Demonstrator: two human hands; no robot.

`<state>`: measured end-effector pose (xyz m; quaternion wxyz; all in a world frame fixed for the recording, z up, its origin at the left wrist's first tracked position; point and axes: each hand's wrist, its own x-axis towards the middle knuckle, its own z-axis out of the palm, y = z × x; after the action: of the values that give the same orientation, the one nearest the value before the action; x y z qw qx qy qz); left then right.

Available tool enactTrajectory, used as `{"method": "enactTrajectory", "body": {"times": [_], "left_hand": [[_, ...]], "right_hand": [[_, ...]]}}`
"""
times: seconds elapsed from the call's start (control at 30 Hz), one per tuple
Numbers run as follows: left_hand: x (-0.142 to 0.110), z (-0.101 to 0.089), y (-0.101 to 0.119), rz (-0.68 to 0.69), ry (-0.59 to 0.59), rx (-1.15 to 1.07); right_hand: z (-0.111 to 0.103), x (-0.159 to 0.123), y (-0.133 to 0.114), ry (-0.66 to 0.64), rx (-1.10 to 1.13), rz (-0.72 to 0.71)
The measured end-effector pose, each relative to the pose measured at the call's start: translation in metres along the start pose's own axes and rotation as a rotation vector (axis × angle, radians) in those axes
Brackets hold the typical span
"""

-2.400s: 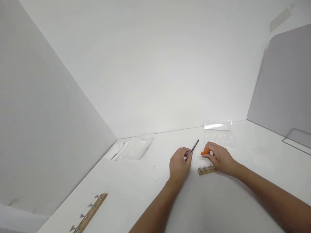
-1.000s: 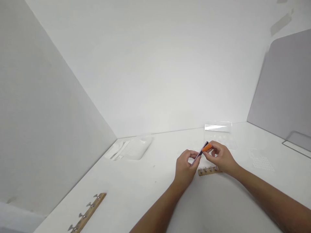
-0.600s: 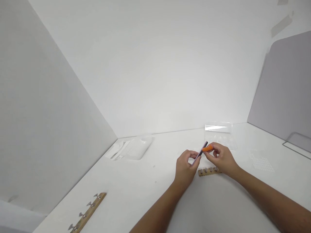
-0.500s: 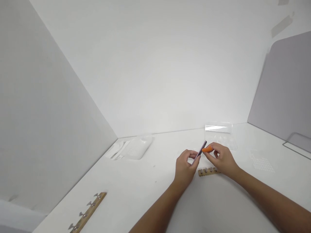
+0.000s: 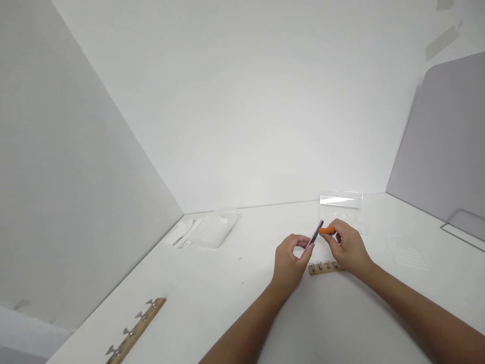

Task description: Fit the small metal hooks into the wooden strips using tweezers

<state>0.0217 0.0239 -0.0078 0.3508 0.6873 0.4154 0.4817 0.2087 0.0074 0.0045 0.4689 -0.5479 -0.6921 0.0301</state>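
Observation:
My left hand point(image 5: 290, 260) holds a thin, flat phone point(image 5: 314, 236) by its lower part, thumb on one side and fingers on the other. It stands tilted, nearly edge-on, with a purplish edge and a dark face turned toward the right. Pinched in my right hand point(image 5: 350, 247) is a small, bunched orange cloth point(image 5: 328, 229), its tip at the dark face of the phone; whether they touch I cannot tell. Just below both hands lies a short wooden strip with metal hooks point(image 5: 325, 269), its right end partly hidden by my right hand.
Another wooden hook strip point(image 5: 138, 328) lies at the front left. Clear plastic packaging point(image 5: 212, 231) rests at the back left, and a clear plastic holder point(image 5: 341, 200) stands at the back wall. Small white dots point(image 5: 409, 257) and a grey frame point(image 5: 464, 236) are on the right.
My right hand has shifted slightly up and right with the orange cloth, away from the phone's face. My left hand and the phone have barely moved.

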Motion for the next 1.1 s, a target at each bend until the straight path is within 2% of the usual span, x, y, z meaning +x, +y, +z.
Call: {"method": "enactTrajectory", "body": {"times": [0.17,0.3,0.37,0.5,0.63,0.77,0.87,1.0,1.1], "left_hand": [[-0.001,0.001,0.001,-0.052,0.013,-0.052],[-0.001,0.003,0.002,-0.08,0.03,-0.113],[0.0,0.003,0.001,-0.07,0.05,-0.121],[0.0,0.003,0.0,-0.048,0.066,-0.101],[0.002,0.003,0.002,-0.018,0.097,-0.075],[0.002,0.001,0.006,0.013,0.106,-0.052],[0.003,0.0,0.007,0.025,0.084,-0.06],[0.002,0.001,0.006,0.052,0.084,-0.053],[0.002,0.001,0.005,0.046,0.09,-0.061]], "right_hand": [[0.006,-0.004,0.0,-0.059,0.013,-0.048],[0.009,-0.003,0.0,-0.002,0.002,-0.024],[0.01,-0.001,0.0,0.018,-0.002,-0.025],[0.012,0.003,0.0,-0.05,0.013,-0.04],[0.01,0.008,-0.002,0.001,0.008,0.008],[0.005,0.011,-0.003,-0.087,0.01,-0.003],[0.002,0.012,-0.003,-0.028,-0.01,0.064],[0.0,0.013,-0.005,-0.119,0.001,0.035],[0.001,0.013,-0.007,-0.018,-0.05,0.063]]}}
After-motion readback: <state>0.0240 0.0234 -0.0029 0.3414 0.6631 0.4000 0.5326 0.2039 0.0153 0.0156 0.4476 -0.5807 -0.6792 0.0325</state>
